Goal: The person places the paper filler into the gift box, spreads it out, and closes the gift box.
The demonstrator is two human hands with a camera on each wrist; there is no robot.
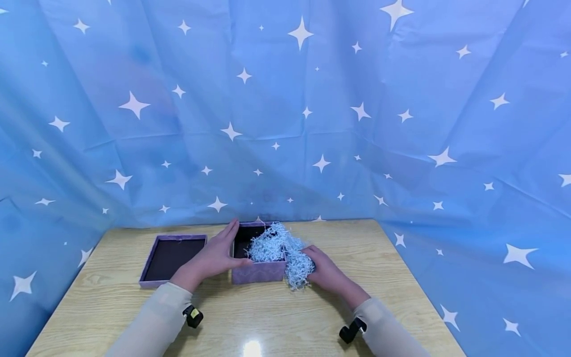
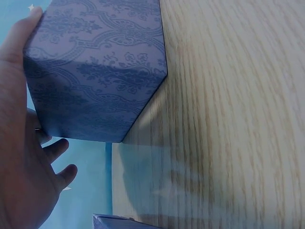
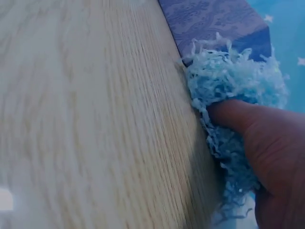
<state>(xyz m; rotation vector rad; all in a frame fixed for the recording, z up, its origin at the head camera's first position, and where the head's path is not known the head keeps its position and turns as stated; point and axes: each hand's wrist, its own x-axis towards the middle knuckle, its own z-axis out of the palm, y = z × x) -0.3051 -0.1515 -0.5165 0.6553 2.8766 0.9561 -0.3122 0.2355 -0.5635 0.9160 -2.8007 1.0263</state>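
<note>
A purple patterned box stands uncovered on the table, its dark inside partly filled with light blue shredded paper. My left hand holds the box at its left side, the thumb over the front rim and the fingers reaching along towards the back corner. In the left wrist view the thumb lies against the patterned wall. My right hand grips a clump of the shredded paper at the box's right side. This clump hangs over the right wall, joined to the paper inside; my right fingertips are hidden in it.
Left of the box lies a shallow purple lid, its dark inside facing up. The wooden table ends at the back against a blue curtain with white stars. Black wrist cameras sit on both sleeves.
</note>
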